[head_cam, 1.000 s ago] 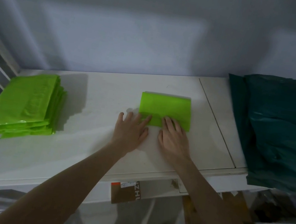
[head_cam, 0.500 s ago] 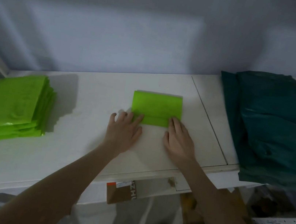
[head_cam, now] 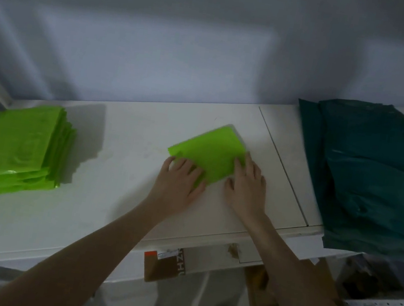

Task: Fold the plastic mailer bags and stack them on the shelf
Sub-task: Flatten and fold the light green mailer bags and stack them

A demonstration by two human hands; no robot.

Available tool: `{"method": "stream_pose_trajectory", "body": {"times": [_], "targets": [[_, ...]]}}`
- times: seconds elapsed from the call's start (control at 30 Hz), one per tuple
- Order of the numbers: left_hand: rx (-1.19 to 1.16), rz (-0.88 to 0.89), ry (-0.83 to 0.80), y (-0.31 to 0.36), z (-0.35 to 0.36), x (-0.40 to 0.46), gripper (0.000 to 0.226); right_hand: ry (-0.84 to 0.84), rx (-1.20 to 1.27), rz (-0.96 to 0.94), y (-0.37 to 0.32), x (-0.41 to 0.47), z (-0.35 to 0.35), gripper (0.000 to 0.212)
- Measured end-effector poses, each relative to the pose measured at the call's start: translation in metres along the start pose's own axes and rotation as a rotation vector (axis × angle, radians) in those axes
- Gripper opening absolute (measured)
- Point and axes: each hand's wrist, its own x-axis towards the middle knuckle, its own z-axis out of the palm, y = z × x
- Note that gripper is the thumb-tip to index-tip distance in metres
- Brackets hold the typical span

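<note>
as both hands (head_cam: 213,180) press flat-fingered on the folded lime-green plastic mailer bag (head_cam: 210,154) mid-shelf (head_cam: 126,125), they seem to set its crease.

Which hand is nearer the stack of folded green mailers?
Left. The left hand rests on the folded green bag's near left corner, on the side toward the stack of folded green mailers; the right hand presses its right edge, farther away.

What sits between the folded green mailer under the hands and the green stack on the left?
Nothing visible. Bare white shelf top lies between the folded mailer and the stack. Left hand and right hand both touch the mailer.
</note>
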Motion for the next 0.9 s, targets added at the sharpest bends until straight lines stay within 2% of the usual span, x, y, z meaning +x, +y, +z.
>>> {"method": "stream_pose_trajectory", "body": {"times": [0.1, 0.17, 0.27, 0.37, 0.47, 0.6, 0.7, 0.77, 0.9], "targets": [[-0.05, 0.119, 0.067, 0.007, -0.008, 0.008, 0.038, 0.06, 0.081, 0.094, -0.006, 0.001, -0.006, 0.053], [-0.098, 0.113, 0.068, 0.006, -0.011, 0.017, 0.036, 0.066, 0.22, 0.162, -0.01, 0.001, -0.008, 0.052], [-0.244, -0.176, -0.01, -0.001, -0.012, 0.034, 0.048, 0.04, 0.477, 0.266, -0.012, 0.004, -0.01, 0.05], [-0.457, -0.501, -0.189, -0.006, -0.01, 0.049, 0.053, -0.015, 0.7, 0.33, -0.019, 0.011, -0.013, 0.052], [-0.583, -0.568, -0.216, -0.012, -0.005, 0.057, 0.048, -0.031, 0.799, 0.36, -0.023, 0.018, -0.011, 0.063], [-0.883, -0.744, -0.051, -0.011, -0.006, 0.06, 0.038, 0.05, 0.923, 0.396, -0.029, 0.026, -0.011, 0.051], [-1.029, -0.88, -0.123, -0.012, -0.009, 0.067, 0.041, 0.104, 0.983, 0.4, -0.03, 0.029, -0.012, 0.044], [-1.059, -0.858, -0.146, -0.013, -0.007, 0.069, 0.032, 0.134, 1.036, 0.405, -0.029, 0.03, -0.012, 0.041], [-1.074, -0.807, -0.019, -0.01, -0.009, 0.065, 0.037, 0.168, 1.033, 0.493, -0.029, 0.032, -0.014, 0.053]]}}
